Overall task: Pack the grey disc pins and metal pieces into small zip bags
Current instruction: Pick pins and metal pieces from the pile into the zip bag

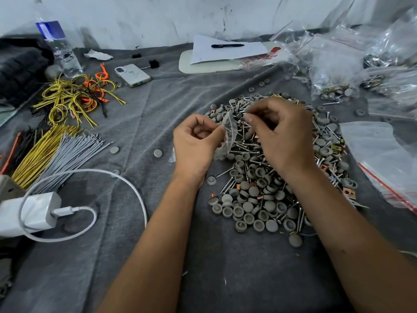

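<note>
One head-worn wide-angle camera looks forward and down, close over a grey cloth (140, 123), edges seemingly distorted.

A grey cloth (140, 114) covers the surface. On it lies a big heap of grey disc pins (255, 199) mixed with screws (246, 146). To the left lie yellow wires (67, 98), grey cable ties (74, 150), a white charger (33, 213) and a phone (132, 75). A water bottle (59, 45) stands behind. Plastic zip bags (381, 154) lie on the right, and paper with a pen (227, 45) at the back.
</note>
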The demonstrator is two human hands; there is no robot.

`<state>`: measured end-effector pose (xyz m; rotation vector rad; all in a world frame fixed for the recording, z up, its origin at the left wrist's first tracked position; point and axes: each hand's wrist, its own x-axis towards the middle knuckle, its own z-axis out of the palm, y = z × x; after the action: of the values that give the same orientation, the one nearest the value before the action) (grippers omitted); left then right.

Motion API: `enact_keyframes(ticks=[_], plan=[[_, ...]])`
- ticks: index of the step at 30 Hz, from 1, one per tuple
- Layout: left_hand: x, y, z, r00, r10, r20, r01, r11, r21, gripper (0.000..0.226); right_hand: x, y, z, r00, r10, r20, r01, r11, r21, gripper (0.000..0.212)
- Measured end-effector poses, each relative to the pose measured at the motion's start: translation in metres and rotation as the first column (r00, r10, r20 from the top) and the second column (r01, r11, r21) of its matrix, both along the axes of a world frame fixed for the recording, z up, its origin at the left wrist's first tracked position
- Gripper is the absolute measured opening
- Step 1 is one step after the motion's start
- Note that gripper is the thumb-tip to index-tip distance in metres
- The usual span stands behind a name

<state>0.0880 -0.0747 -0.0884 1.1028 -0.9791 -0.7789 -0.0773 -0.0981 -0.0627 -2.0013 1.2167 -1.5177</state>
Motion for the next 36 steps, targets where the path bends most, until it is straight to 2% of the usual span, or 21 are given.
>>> enact_keyframes(ticks=[3,7,11,14,16,19,21,23,27,33,36], plan=[[-0.002,0.001,0.000,1.000,-0.019,0.025,0.019,1.000,-0.008,0.019,0.004,0.001,-0.001,0.988,0.061,-0.140,-0.073,0.994,-0.081,0.019],[-0.002,0.000,-0.001,0.999,-0.024,0.029,0.025,1.000,-0.019,0.019,0.005,0.002,-0.004,0.958,0.089,-0.273,-0.115,0.990,-0.079,0.021],[-0.003,0.001,-0.001,0.999,-0.046,0.024,0.047,0.999,-0.019,0.019,0.005,0.002,-0.004,0.952,0.093,-0.292,-0.118,0.991,-0.069,0.019],[-0.003,0.000,0.000,0.999,-0.041,-0.003,0.041,0.999,-0.021,0.019,0.004,0.002,-0.002,0.964,0.095,-0.249,-0.112,0.992,-0.054,0.015],[-0.003,0.000,0.000,0.999,-0.027,-0.025,0.027,0.999,-0.017,0.020,0.003,0.001,-0.001,0.979,0.021,-0.204,-0.037,0.997,-0.074,0.015],[-0.003,-0.001,0.000,0.999,-0.003,-0.048,0.002,1.000,-0.015,0.024,-0.004,-0.004,0.001,0.971,-0.189,-0.148,0.179,0.981,-0.074,0.020],[-0.002,-0.001,0.001,0.998,0.007,-0.064,-0.008,1.000,-0.015,0.025,-0.012,-0.009,0.001,0.940,-0.274,-0.206,0.271,0.962,-0.039,0.017],[-0.001,-0.001,0.001,0.996,0.012,-0.086,-0.013,1.000,-0.016,0.023,-0.017,-0.014,-0.001,0.899,-0.279,-0.339,0.295,0.956,-0.005,0.015],[-0.001,-0.001,0.001,0.994,0.019,-0.110,-0.020,1.000,-0.008,0.022,-0.013,-0.011,-0.002,0.764,-0.234,-0.601,0.339,0.939,0.064,0.024],[-0.002,-0.001,0.002,0.994,0.023,-0.103,-0.024,1.000,-0.007,0.024,-0.009,-0.010,0.001,0.687,-0.180,-0.704,0.378,0.916,0.135,0.033],[-0.002,-0.002,0.002,0.995,0.023,-0.100,-0.023,1.000,0.004,0.023,-0.007,-0.009,0.000,0.684,-0.172,-0.709,0.359,0.925,0.123,0.029]])
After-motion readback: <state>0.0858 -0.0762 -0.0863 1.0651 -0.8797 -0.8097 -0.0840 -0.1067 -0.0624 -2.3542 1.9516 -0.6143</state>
